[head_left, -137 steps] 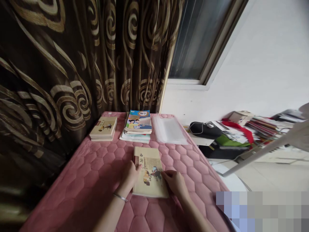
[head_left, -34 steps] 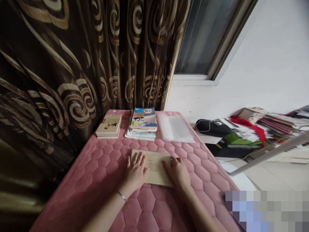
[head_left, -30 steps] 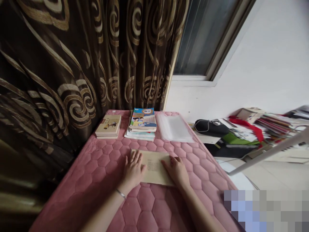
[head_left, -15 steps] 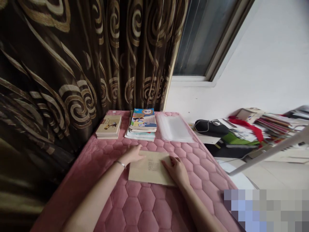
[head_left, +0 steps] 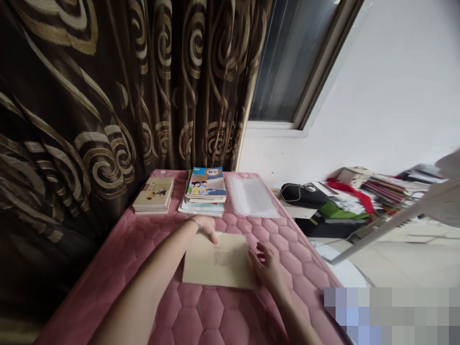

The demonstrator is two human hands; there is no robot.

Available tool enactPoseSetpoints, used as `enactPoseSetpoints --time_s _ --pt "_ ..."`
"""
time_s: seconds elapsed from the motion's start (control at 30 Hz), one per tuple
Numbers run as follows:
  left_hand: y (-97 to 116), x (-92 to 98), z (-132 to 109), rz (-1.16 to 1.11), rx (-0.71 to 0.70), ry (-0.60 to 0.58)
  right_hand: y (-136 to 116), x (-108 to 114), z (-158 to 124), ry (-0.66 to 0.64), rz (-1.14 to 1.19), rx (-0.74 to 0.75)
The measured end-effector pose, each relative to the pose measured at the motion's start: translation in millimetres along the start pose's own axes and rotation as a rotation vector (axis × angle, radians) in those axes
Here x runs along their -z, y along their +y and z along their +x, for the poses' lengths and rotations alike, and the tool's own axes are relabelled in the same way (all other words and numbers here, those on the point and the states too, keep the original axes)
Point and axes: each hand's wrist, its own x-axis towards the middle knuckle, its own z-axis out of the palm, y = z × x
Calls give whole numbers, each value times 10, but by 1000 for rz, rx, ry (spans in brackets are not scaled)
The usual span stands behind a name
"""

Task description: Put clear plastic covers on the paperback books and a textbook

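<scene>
A cream-coloured book with a small block of print on its upper face lies flat in front of me. My left hand grips its far edge, thumb pressed on the face; the other fingers are mostly hidden behind that edge. At the right edge is my right hand, its fingers loosely bent and apart. Its fingertips are at the book's side, and I cannot tell whether they touch it. Under everything is a pink quilted cover with a hexagon pattern.
Along the far side sit a stack of tan books, a pile of textbooks with a blue one on top, and clear plastic sheets. A dark patterned curtain hangs at left. A pale lamp arm slants up at right before cluttered papers.
My left hand has moved right along the far edge, its thumb now further onto the face. My right hand has slid off the face to the book's right edge. The view has shifted slightly.
</scene>
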Motion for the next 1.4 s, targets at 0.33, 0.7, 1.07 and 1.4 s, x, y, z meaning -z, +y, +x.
enactPoseSetpoints --time_s 0.33,0.7,1.07,1.4 --pt "6 128 -774 -337 -131 205 -125 101 -451 -61 243 -75" --pt "192 -1194 -1119 -1710 77 829 -855 -47 82 -727 218 -95" --pt "681 -1850 -1115 -2168 194 531 -914 -199 944 -1067 -305 175" --pt "559 -1974 -1074 -2008 142 363 -763 -283 1006 -1024 -471 304"
